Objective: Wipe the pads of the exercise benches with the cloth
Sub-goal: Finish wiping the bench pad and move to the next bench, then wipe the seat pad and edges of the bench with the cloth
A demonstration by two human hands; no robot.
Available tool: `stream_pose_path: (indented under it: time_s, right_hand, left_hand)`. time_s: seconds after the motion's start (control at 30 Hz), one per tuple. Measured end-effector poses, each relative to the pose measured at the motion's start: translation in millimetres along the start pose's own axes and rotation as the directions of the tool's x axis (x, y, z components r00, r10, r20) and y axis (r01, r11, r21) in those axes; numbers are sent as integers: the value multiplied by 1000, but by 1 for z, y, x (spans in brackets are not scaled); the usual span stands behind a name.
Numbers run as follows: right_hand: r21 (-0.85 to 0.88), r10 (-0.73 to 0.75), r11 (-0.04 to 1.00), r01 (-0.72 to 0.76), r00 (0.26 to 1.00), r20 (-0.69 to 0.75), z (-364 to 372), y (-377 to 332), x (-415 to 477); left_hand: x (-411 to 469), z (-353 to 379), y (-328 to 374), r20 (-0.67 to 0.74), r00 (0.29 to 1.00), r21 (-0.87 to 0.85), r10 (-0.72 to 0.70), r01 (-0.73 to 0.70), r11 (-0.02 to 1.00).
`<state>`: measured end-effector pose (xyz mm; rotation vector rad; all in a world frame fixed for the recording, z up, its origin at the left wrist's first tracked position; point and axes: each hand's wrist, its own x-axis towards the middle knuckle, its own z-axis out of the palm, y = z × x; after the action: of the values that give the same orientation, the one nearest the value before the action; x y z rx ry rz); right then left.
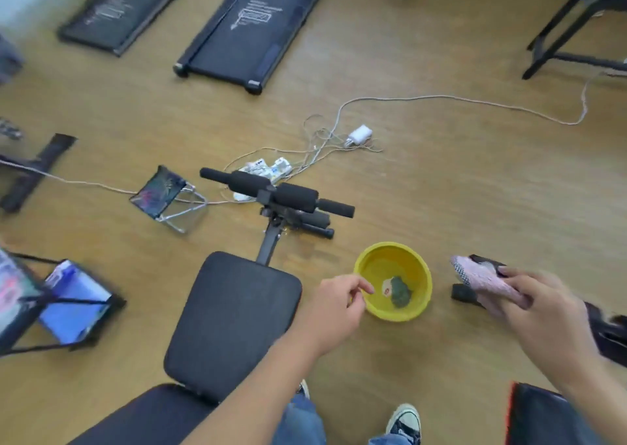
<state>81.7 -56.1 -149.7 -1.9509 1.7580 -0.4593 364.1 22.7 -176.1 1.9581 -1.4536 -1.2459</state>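
A black exercise bench stands on the wooden floor with its seat pad (234,319) at centre and its back pad (152,417) at the bottom left. Black foam rollers (281,195) sit at its far end. My right hand (543,312) grips a pink and white cloth (481,280) over the floor at the right, beside another bench's black frame. My left hand (334,303) hovers at the near left rim of a yellow basin (422,275), fingers loosely curled, holding nothing. A green scrub sponge (400,292) lies in the basin's water.
White cables, a power strip (268,169) and a charger (360,134) lie beyond the bench. Two flat treadmills (244,27) lie at the back. Small stands holding screens (159,191) are at the left. A second bench's pad (543,417) is at the bottom right. My sneaker (405,422) is below.
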Motion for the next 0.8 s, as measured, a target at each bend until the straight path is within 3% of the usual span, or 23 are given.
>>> stream_pose_path:
  time_s: [0.13,0.27,0.37,0.5,0.67,0.73,0.8]
  right_hand:
    - [90,-95,993,77,972,215,133,-51,24]
    - [146,-340,940,307,849,404,267,-91,23]
    - [172,-447,894,413,826,343,349,-118,26]
    - [135,-446,895,425,848,287,435,-127,9]
    - [57,-443,896,440,877,188,477,-118,-53]
    - [95,-555,830,549,799,230,484,-120,-90]
    - [185,-687,715,674,627,368,487,-120,-131]
  left_hand:
    - [-3,-56,-110,-135,974,-7,-182,183,983]
    - [-11,-100,-227,-217,918,-5,-333,340,941]
    - [-20,-120,-307,-280,878,68,-388,421,904]
    - [-40,-134,-391,-348,860,362,-375,492,792]
    - [-66,-139,-455,-194,750,188,-633,661,726]
    - [-74,-137,-462,-106,739,151,-665,673,724]
    - [-80,-134,-465,-21,729,110,-684,682,723]
